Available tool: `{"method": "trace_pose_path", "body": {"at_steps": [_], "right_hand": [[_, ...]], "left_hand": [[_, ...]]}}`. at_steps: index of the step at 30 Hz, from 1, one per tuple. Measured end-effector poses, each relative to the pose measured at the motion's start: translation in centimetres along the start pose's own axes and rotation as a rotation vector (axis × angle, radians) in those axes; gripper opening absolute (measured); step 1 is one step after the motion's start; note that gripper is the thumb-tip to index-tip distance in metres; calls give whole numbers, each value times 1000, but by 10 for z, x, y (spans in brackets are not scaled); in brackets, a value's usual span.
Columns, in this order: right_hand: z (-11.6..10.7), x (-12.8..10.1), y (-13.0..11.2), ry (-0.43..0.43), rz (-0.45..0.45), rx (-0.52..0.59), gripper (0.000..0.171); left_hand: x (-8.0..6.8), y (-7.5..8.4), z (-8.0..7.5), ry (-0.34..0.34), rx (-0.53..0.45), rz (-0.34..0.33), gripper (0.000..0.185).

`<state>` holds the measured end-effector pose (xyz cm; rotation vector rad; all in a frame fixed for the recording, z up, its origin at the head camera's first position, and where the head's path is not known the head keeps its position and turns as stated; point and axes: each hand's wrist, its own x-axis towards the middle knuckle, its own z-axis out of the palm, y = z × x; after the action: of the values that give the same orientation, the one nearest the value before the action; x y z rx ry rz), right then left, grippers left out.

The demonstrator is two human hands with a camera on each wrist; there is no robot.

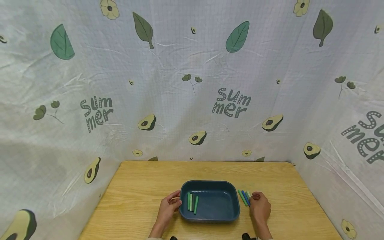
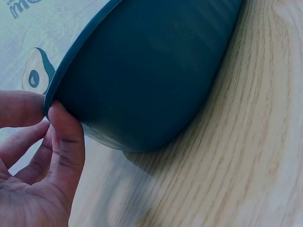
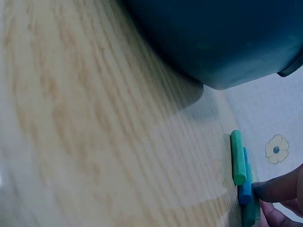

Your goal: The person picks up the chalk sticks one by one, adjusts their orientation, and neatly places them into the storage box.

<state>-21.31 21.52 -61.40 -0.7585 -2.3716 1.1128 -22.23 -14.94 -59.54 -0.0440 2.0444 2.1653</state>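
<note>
A dark blue rectangular tub [image 1: 209, 220] stands on the table. My left hand [image 1: 168, 206] grips its left rim, and the thumb and a finger [image 2: 66, 125] pinch the edge in the left wrist view. Several chalk sticks [image 1: 195, 205], green, pale and dark, lie side by side at the left inside the tub. Right of the tub lie a green chalk stick [image 3: 238, 158], a blue chalk stick [image 3: 245, 189] and a third, greenish chalk stick [image 3: 249, 215]. My right hand [image 1: 260, 206] is at this third stick, its fingertips pinching it near one end.
The wooden table [image 1: 141, 186] extends around the tub. A pale cloth curtain [image 1: 174, 100] printed with avocados, leaves and lettering encloses the table at the back and both sides.
</note>
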Motion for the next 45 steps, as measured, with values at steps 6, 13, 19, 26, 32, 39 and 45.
{"method": "trace_pose_path", "body": {"at_steps": [6, 13, 19, 26, 32, 39, 45], "right_hand": [[1, 0, 2, 25, -7, 11, 18], [1, 1, 4, 73, -48, 69, 13], [-3, 3, 4, 63, -34, 157, 18], [-16, 4, 5, -26, 38, 201, 24], [-31, 8, 0, -145, 97, 279, 31], [-48, 11, -11, -368, 206, 498, 45], [-55, 15, -20, -478, 193, 531, 50]], "left_hand": [[0, -1, 1, 3, 3, -7, 50], [-2, 1, 1, 16, -13, 9, 49], [-2, 3, 1, 25, 5, 19, 50], [-3, 2, 2, 27, 15, 10, 49], [-1, 2, 2, 22, 25, 3, 49], [0, 1, 1, 5, 12, -1, 49], [1, 0, 1, 3, 13, -2, 49]]}}
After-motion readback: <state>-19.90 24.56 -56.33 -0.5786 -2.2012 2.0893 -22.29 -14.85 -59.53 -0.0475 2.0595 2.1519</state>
